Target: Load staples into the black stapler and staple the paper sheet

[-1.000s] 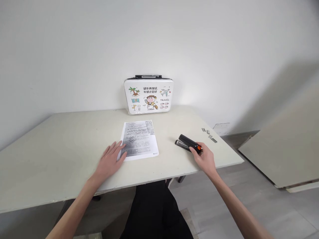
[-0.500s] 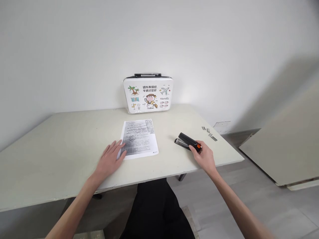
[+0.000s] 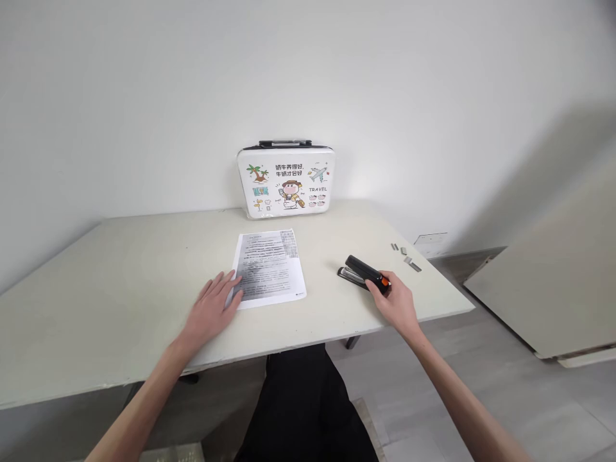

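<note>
A printed sheet of paper lies on the pale table. My left hand rests flat on the table, fingers spread, its fingertips on the sheet's lower left corner. To the right lies a black stapler with an orange rear end. My right hand has its fingers curled around that rear end, and the stapler stays on the table.
A white case with cartoon travel pictures stands upright against the wall behind the paper. Several strips of staples lie near the table's right edge. A pale board leans low at the right over the grey floor.
Both hands, the paper and the stapler keep their places; only the camera has shifted slightly.
</note>
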`<state>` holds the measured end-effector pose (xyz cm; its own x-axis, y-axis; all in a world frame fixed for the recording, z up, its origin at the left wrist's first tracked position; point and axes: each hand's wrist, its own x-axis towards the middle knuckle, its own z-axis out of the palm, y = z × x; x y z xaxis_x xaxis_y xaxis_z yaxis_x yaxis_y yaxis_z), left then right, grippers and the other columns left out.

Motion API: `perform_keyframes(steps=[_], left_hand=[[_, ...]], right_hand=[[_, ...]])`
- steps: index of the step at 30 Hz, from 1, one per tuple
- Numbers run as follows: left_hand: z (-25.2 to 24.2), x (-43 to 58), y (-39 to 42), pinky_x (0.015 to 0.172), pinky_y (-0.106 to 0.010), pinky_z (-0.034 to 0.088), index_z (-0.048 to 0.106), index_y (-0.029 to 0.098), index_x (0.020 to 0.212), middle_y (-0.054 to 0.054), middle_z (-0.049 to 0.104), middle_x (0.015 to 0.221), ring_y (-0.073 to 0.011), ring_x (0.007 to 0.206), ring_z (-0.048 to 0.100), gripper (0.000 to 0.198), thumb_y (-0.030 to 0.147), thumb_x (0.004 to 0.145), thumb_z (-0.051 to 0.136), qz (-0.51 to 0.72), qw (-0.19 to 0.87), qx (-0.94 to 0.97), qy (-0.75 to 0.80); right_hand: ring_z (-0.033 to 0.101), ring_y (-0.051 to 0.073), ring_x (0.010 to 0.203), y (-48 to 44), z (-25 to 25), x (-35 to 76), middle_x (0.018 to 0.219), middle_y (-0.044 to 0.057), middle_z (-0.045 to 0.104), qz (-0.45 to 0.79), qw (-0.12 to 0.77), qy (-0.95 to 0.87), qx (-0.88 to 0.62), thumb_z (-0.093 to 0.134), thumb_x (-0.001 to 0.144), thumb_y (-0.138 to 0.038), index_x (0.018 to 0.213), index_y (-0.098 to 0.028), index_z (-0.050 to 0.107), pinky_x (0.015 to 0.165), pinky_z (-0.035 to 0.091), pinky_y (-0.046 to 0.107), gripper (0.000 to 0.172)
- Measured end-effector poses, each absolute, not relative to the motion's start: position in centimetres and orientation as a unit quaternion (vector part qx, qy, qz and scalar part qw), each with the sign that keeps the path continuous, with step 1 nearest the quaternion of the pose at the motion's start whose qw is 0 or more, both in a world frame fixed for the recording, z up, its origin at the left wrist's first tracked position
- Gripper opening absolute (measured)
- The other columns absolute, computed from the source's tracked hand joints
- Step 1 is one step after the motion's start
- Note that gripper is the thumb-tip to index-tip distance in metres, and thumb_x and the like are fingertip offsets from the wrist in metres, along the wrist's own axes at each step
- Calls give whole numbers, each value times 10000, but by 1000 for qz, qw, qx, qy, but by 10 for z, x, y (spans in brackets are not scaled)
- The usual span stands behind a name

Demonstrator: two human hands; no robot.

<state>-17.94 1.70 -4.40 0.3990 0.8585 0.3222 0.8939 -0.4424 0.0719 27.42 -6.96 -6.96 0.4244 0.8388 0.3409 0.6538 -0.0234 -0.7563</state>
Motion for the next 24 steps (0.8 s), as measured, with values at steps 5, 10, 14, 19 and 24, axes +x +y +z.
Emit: perform_keyframes(steps=[5,10,14,19,24], left_hand=[[-43,-179,18,1276,-529,304,583,185,1465,-93,504,1620,-316,1549,389,564,486,1062,327,-157,51,-834,-526],[-41,-179,18,1277,-546,294,565,197,1484,-98,475,1641,-320,1559,370,566,493,1065,325,-152,42,-834,-528],[-41,-179,19,1283,-543,281,554,205,1499,-92,476,1641,-324,1560,366,568,495,1066,327,-149,45,-834,-530],[-40,-179,18,1284,-540,280,543,210,1519,-78,457,1654,-321,1570,347,575,496,1070,327,-141,49,-839,-524],[-38,-179,19,1285,-547,261,522,241,1549,-41,426,1673,-333,1585,308,598,535,1066,327,-119,43,-842,-524]], right_hand=[[659,269,779,-70,-68,273,1009,133,760,103,460,-530,-705,622,904,-650,1126,-191,666,738,517,391,511],[665,272,801,-69,-67,274,1029,140,759,95,461,-531,-705,615,903,-634,1132,-183,660,747,516,392,508],[671,282,854,-67,-66,274,1094,147,752,100,465,-536,-697,600,911,-627,1182,-180,646,790,523,411,524],[671,320,985,-65,-63,273,1125,146,743,105,456,-552,-690,597,910,-604,1184,-188,635,878,513,439,500],[672,314,931,-66,-62,275,1055,130,751,124,448,-551,-693,596,914,-607,1117,-196,641,831,508,418,461]])
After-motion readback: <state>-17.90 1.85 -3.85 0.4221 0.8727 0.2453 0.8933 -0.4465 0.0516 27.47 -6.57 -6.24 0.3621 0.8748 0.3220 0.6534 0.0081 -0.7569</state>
